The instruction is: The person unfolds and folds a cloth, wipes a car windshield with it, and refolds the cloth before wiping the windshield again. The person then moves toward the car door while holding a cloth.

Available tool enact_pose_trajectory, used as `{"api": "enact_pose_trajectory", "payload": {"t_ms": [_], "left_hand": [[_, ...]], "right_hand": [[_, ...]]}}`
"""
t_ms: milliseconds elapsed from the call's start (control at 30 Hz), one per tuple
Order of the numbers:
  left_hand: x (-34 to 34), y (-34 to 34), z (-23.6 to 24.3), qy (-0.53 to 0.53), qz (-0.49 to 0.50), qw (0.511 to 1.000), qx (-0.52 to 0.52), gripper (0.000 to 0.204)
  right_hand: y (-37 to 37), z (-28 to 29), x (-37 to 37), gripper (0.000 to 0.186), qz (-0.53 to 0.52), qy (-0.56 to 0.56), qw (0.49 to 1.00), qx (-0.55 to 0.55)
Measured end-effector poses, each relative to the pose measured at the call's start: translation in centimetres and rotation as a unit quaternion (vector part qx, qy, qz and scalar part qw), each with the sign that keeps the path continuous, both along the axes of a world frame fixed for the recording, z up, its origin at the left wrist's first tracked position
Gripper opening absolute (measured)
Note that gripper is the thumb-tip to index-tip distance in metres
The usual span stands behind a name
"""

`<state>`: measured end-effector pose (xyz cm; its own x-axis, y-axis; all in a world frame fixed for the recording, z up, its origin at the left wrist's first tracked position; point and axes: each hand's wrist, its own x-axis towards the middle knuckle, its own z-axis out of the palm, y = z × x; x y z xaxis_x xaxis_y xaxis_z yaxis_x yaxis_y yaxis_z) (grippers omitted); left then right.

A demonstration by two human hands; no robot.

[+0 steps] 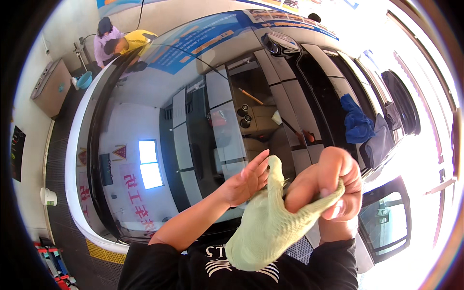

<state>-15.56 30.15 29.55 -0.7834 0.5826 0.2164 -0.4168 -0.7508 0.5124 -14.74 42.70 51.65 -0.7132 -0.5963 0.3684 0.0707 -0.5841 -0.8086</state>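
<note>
A pale green knitted glove (258, 234) hangs in front of my chest, its upper end pinched in my right hand (333, 181), whose fingers are curled round its edge. Just behind the glove, my left hand (246, 181) is open, fingers stretched out and slightly apart; the glove hides part of it, so whether they touch is unclear. Beneath both hands is a car's glossy windscreen (203, 130), with the seats and a long stick visible through or reflected in the glass.
Blue cloth (356, 118) and grey cloths (379, 145) lie on the car's right side, near an open door (386, 222). Two co-workers (116, 43) bend at the far left corner. A metal cabinet (50, 89), blue basin (84, 79) and white bucket (48, 196) stand along the left wall.
</note>
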Motion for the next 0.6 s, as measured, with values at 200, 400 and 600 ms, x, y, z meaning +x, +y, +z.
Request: {"api": "enact_pose_trajectory", "payload": {"t_ms": [200, 400, 600], "left_hand": [[-1.0, 2.4, -0.2, 0.029, -0.235, 0.962, 0.138, 0.116], [-0.2, -4.2, -1.8, 0.021, -0.130, 0.986, -0.105, 0.041], [1.3, -9.2, 3.8, 0.165, -0.095, 0.947, -0.258, 0.050]], "right_hand": [[0.8, 2.8, 0.1, 0.028, 0.050, 0.045, 0.998, -0.017], [5.9, 3.0, -0.2, 0.021, -0.040, 0.127, 0.990, 0.052], [11.2, 2.3, 0.6, 0.021, -0.147, 0.180, 0.968, 0.089]]}}
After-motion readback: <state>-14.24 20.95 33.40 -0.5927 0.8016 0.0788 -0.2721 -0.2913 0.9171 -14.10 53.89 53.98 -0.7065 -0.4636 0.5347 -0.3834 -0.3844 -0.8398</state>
